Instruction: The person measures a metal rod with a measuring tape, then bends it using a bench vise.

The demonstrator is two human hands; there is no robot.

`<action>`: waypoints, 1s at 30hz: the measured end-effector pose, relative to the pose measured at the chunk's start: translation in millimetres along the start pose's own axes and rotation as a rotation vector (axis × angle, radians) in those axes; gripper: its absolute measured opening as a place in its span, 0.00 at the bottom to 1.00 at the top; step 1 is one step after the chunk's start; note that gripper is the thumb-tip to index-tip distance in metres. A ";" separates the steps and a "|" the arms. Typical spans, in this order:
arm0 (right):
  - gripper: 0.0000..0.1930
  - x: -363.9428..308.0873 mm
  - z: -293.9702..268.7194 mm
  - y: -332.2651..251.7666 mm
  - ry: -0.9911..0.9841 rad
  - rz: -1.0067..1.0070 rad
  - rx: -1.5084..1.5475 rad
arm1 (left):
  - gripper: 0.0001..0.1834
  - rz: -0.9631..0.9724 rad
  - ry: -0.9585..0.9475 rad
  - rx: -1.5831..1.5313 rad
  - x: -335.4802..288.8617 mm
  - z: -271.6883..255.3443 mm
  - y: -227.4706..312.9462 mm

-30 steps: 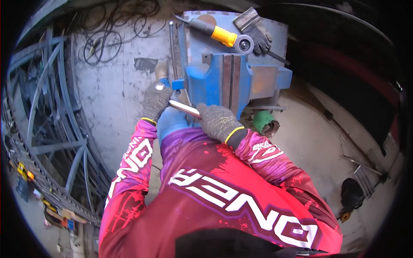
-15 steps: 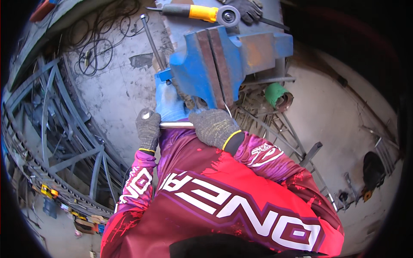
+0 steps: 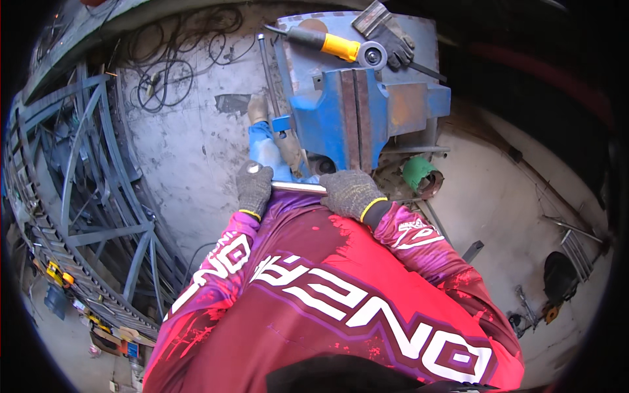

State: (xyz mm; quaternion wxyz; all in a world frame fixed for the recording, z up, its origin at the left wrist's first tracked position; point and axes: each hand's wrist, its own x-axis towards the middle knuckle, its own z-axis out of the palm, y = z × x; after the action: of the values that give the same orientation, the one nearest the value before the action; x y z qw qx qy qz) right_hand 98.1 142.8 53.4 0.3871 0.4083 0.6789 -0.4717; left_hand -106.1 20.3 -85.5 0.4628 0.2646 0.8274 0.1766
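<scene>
My left hand (image 3: 254, 190), in a dark grey knit glove, is closed around one end of a short silvery metal bar (image 3: 298, 188). My gloved right hand (image 3: 352, 193) grips the other end, so the bar lies crosswise in front of my waist, tilted slightly down to the right. Its ends are mostly hidden by the gloves. Just beyond my right hand stands a blue bench vise (image 3: 321, 124), its brown jaws nearly together with a narrow dark gap. The vise's long handle (image 3: 267, 75) rises at its left.
On the metal bench (image 3: 301, 75) behind the vise lie a yellow and black angle grinder (image 3: 341, 47) and dark work gloves (image 3: 395, 49). Welded steel frames (image 3: 105, 164) fill the left side. A green pipe piece (image 3: 419, 175) sits right of the vise. Cables (image 3: 164, 85) coil on the floor.
The view has shifted, so the bench and vise appear lower and farther right. Both hands keep hold of the bar, which now slopes slightly. A thin bright sliver beside my right hand no longer shows.
</scene>
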 end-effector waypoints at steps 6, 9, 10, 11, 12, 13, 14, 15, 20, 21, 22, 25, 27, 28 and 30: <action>0.15 11.9 -1.4 1.4 0.033 0.043 0.011 | 0.09 0.003 -0.055 -0.097 17.7 10.3 -0.8; 0.15 12.2 8.6 3.9 0.023 0.036 0.031 | 0.09 0.008 -0.044 0.003 15.5 16.7 -14.3; 0.15 12.2 8.3 3.8 0.018 0.038 0.034 | 0.09 0.004 -0.048 0.005 17.5 16.4 -15.2; 0.14 12.1 7.3 3.1 0.021 0.041 0.038 | 0.12 -0.033 -0.121 0.039 20.1 15.4 -16.4; 0.14 12.2 7.0 3.0 0.024 0.044 0.042 | 0.16 -0.069 -0.194 0.073 22.1 15.4 -17.2; 0.14 12.3 8.0 3.1 0.019 0.043 0.046 | 0.16 -0.073 -0.196 0.077 22.8 16.3 -18.2; 0.14 12.3 9.3 3.5 0.048 0.038 0.053 | 0.15 -0.089 -0.202 0.070 23.1 17.9 -19.2; 0.13 12.1 10.9 3.9 0.076 0.033 0.059 | 0.15 -0.104 -0.208 0.063 22.5 19.4 -20.3; 0.12 16.0 24.6 11.1 0.102 0.027 0.075 | 0.08 0.127 -0.121 -0.007 21.8 24.0 -18.3; 0.12 16.3 28.8 13.0 0.138 0.009 0.072 | 0.08 0.190 -0.133 -0.014 22.0 22.7 -14.7; 0.12 15.9 28.4 11.9 0.136 0.008 0.072 | 0.08 0.187 -0.133 -0.015 23.0 22.8 -17.3; 0.12 15.1 25.3 8.3 0.117 0.033 0.070 | 0.09 0.073 -0.204 -0.082 26.5 27.4 -27.8; 0.12 16.2 21.8 5.9 0.072 0.065 0.080 | 0.09 0.019 -0.248 -0.166 29.0 32.4 -31.9; 0.12 16.2 22.7 5.6 0.067 0.071 0.080 | 0.09 0.016 -0.254 -0.169 29.3 34.8 -32.1; 0.12 16.4 24.2 5.2 0.107 0.085 0.094 | 0.09 0.031 -0.280 -0.209 33.1 40.6 -31.7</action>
State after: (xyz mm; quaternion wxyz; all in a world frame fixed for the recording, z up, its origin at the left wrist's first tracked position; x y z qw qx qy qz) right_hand 100.2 124.0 30.6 0.3503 0.4790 0.6577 -0.4639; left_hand -94.2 16.8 -145.5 0.5957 0.2498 0.7278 0.2304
